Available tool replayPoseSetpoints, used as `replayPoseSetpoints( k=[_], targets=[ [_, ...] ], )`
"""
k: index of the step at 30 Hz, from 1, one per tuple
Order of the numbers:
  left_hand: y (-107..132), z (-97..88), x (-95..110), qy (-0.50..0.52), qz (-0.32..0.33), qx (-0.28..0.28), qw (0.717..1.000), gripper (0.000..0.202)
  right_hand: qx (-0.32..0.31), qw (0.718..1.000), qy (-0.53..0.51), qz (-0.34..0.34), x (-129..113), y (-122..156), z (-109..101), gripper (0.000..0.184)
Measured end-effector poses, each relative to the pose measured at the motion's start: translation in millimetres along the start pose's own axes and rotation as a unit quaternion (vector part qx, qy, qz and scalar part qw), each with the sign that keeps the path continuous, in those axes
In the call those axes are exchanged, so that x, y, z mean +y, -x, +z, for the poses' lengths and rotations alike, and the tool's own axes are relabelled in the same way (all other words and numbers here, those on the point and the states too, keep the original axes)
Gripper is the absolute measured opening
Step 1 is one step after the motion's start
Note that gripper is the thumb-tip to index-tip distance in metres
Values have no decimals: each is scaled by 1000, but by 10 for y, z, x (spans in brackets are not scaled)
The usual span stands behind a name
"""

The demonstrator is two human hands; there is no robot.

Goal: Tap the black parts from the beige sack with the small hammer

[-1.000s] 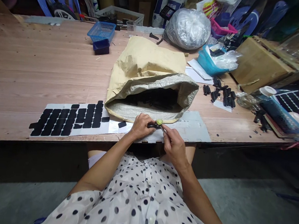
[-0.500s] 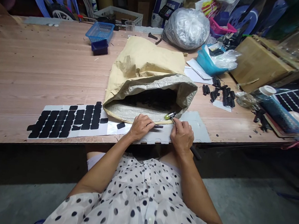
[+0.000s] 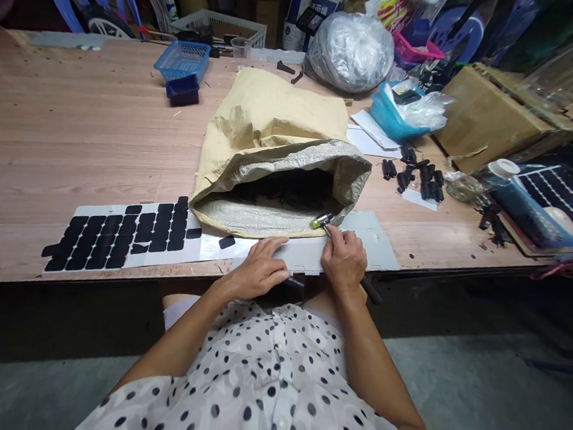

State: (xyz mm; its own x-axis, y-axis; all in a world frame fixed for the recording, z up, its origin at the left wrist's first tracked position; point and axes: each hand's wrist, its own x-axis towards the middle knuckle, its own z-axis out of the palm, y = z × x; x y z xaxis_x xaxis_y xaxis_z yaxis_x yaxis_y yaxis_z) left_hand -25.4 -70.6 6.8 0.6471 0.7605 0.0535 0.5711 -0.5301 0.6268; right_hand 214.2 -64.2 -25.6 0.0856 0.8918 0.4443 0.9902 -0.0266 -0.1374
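My right hand is closed around the handle of a small hammer with a metal head and a yellow-green face. The hammer's head is at the front lip of an open yellow woven sack, and its black handle end sticks out below my hand. My left hand is at the table's front edge, fingers stretched and thumb apart, over a grey board. A blurred dark slim piece is just past the left thumb, below the edge, apparently out of the grip. Black pieces lie dimly inside the sack.
A white sheet of black rounded stickers lies left along the front edge. Small black parts are scattered on the right, near a cardboard box and a turquoise basket. Blue baskets and a stuffed clear bag stand behind.
My left hand has let go of the dark slim piece, opened its fingers and drawn back toward the edge; the piece is lower now. My right hand still holds the hammer. The view shifted slightly.
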Motion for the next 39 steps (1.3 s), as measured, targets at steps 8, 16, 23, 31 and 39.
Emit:
replayPoseSetpoints(
  k=[8,16,23,31,39],
  targets=[
    [366,353,99,-126,-2,50,991,8,24,1000,14,9,-43,3,12,34],
    [43,-70,-63,-37,-3,87,995,18,21,1000,9,8,-53,-5,13,34],
    [-575,-692,-727,-161,-156,199,954,22,19,1000,9,5,-62,-15,29,34],
    [-719,-687,-833,-265,-191,136,935,14,28,999,34,2,-83,-15,37,33],
    [-648,-526,-353,-194,-20,144,970,13,26,999,38,-6,-47,-8,49,34]
  ],
)
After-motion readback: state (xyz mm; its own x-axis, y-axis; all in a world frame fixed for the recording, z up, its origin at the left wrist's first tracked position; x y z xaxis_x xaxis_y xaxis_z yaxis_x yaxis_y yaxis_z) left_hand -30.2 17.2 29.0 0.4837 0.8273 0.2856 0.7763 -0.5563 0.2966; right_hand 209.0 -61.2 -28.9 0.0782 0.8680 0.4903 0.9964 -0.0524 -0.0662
